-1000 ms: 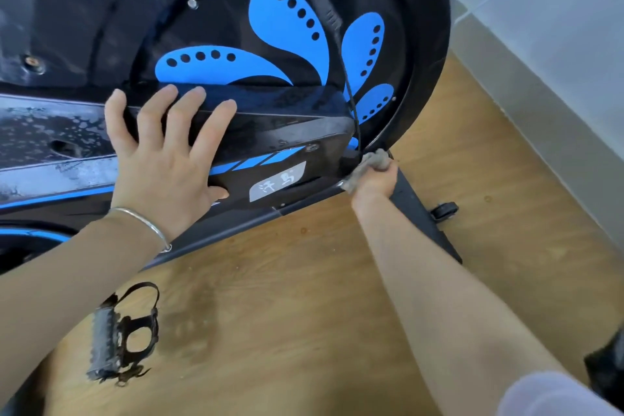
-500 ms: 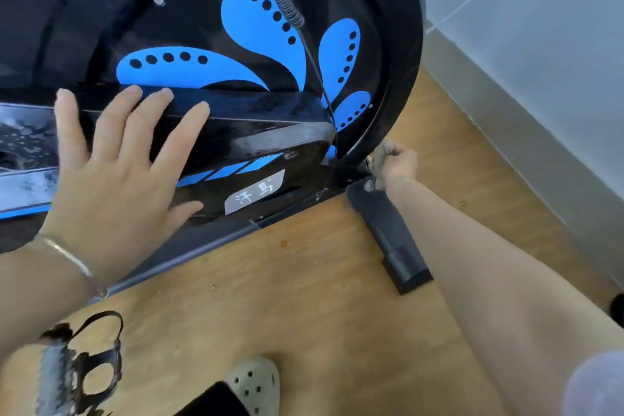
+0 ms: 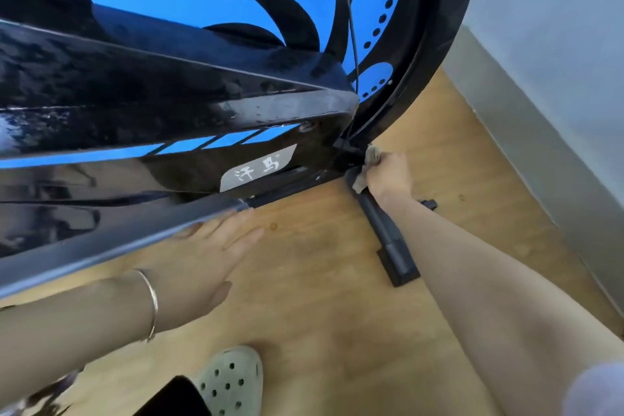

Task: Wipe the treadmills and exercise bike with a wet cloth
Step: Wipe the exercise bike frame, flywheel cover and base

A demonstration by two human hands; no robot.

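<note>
**While the cloth works the base joint: exercise bike, wipe in progress**

Exercise bike (image 3: 175, 105): black housing with blue petal decals, filling the upper left of the view. Its upper panels show streaks and beads of moisture, which suggests they have already had a pass. The lower frame rail looks drier.

Wet cloth (image 3: 370, 159): grey, bunched, pressed where the housing meets the floor stabiliser bar (image 3: 388, 233).

Right hand (image 3: 390, 176): fingers curled round the cloth, gripping it against that joint.

Left hand (image 3: 206, 257): flat, fingers straight, holding nothing, its fingertips just at the frame rail's lower edge; whether it rests on the wooden floor (image 3: 320, 297) I cannot tell.

Remaining, as judged: the stabiliser bar along its length, the lower rail, and any side not shown. No treadmill is in view, so their condition cannot be told.

Surroundings: grey wall and skirting at right; a perforated clog (image 3: 233, 378) at the bottom edge; a thin bracelet (image 3: 153, 304) on the left wrist.
</note>
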